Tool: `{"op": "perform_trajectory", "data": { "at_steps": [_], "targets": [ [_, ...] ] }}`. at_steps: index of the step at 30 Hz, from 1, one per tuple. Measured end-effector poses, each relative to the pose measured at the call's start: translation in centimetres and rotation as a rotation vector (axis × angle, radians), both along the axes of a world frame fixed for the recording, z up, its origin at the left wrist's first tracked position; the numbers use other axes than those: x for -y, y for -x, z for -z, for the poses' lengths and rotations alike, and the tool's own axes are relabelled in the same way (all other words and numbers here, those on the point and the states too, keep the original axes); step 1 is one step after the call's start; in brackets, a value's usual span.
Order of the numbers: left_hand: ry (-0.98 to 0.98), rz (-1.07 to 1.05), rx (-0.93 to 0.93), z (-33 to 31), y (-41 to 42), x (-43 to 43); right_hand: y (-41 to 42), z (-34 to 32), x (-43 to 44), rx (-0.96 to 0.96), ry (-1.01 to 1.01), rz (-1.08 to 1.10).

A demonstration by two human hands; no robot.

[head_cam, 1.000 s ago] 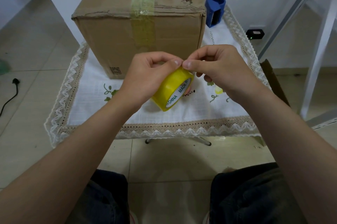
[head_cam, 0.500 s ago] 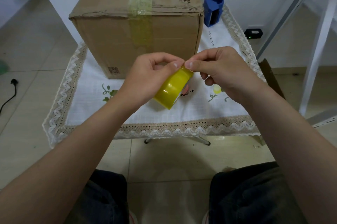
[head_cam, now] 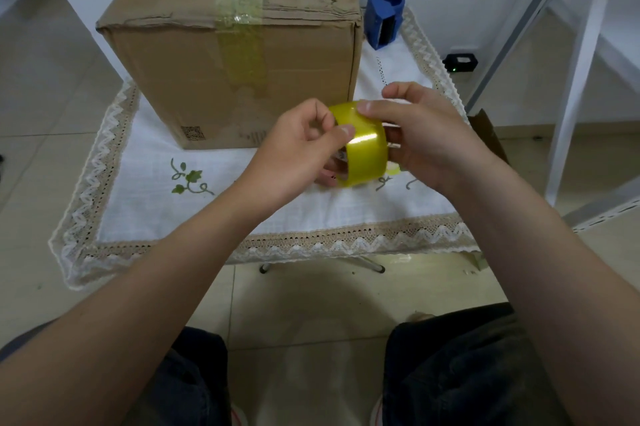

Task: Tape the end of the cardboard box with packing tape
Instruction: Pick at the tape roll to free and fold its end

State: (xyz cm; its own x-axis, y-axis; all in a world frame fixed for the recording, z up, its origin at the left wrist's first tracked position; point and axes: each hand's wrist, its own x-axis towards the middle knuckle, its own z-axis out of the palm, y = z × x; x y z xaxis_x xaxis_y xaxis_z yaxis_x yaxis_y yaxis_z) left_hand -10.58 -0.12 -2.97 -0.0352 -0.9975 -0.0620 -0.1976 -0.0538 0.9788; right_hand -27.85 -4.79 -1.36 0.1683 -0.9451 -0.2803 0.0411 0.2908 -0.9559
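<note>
Turning in both hands, the yellow tape roll (head_cam: 363,145) now shows its broad shiny band to the camera where a second ago it showed its printed side, so the search for the free end goes on and no strip is pulled yet. The left hand (head_cam: 298,148) is closed on the roll's left rim, thumb on the band; the right hand (head_cam: 426,138) grips the right rim, a fingertip (head_cam: 365,107) on top (probably feeling for the seam). The roll hangs just in front of the cardboard box (head_cam: 228,54), which sits on the lace-edged cloth (head_cam: 145,183) with an older strip of tape (head_cam: 242,44) over its near edge. Right of the box stands a blue dispenser (head_cam: 384,21), clear of the path; nothing blocks the box end.
</note>
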Motion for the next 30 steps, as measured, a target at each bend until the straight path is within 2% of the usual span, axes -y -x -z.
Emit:
{"op": "perform_trajectory", "data": {
  "at_steps": [2,4,7,12,20,23,25,27,30],
  "targets": [
    [0.011,0.018,0.008,0.3,0.1,0.1,0.7,-0.1,0.6,-0.086,0.098,0.107],
    [0.020,-0.003,0.035,0.6,-0.3,0.5,1.5,0.1,1.2,-0.270,0.263,0.197],
    [-0.003,-0.090,0.107,1.0,-1.4,1.0,2.3,1.3,1.9,-0.618,0.512,0.172],
    [-0.025,-0.154,0.340,2.3,-2.8,1.7,2.6,3.6,3.2,-1.056,0.715,0.111],
    [-0.025,-0.047,0.596,3.7,-3.4,1.6,1.4,5.2,3.9,-1.259,0.677,-0.045],
    [-0.028,-0.022,0.649,4.1,-3.0,1.7,0.4,4.2,2.9,-1.319,0.810,0.020],
    [-0.031,-0.019,0.662,4.4,-3.0,1.8,-1.0,3.8,1.6,-1.253,0.856,-0.050],
    [-0.044,-0.015,0.672,4.5,-3.1,2.0,-2.8,4.1,0.3,-1.215,0.770,-0.173],
    [-0.059,0.009,0.737,4.7,-3.1,2.0,-4.6,5.2,-0.1,-1.299,0.632,-0.228]
  ]
}}
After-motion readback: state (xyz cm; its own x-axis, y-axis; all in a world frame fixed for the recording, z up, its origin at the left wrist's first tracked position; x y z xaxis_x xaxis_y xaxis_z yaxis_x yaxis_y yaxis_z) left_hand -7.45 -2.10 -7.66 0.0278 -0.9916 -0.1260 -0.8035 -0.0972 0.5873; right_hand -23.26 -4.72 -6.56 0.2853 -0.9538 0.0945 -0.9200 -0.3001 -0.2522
